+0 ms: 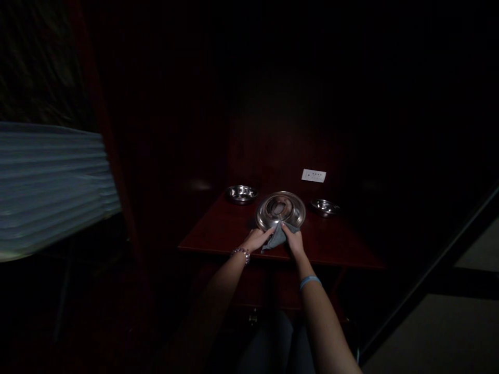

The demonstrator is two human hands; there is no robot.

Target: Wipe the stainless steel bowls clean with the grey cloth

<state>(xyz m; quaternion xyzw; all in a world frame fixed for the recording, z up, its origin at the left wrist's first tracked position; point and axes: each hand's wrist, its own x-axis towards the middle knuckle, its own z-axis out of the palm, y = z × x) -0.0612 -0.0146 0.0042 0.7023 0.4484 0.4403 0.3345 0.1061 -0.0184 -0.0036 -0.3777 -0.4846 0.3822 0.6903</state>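
A shiny round metal lid or bowl (294, 206) is tilted up over the red-brown desk (218, 223), between two smaller metal bowls. My left hand (257, 239), with a beaded bracelet at the wrist, grips its near left rim. My right hand (294, 240), below a light blue wristband, holds a grey cloth (277, 238) against the near rim. The cloth hangs down between both hands.
One metal bowl (241, 194) stands at the desk's back left, another (325, 208) at the back right. A white socket plate (314, 175) is on the back wall. Pale ribbed stacked material (54, 182) lies at the far left. The surroundings are very dark.
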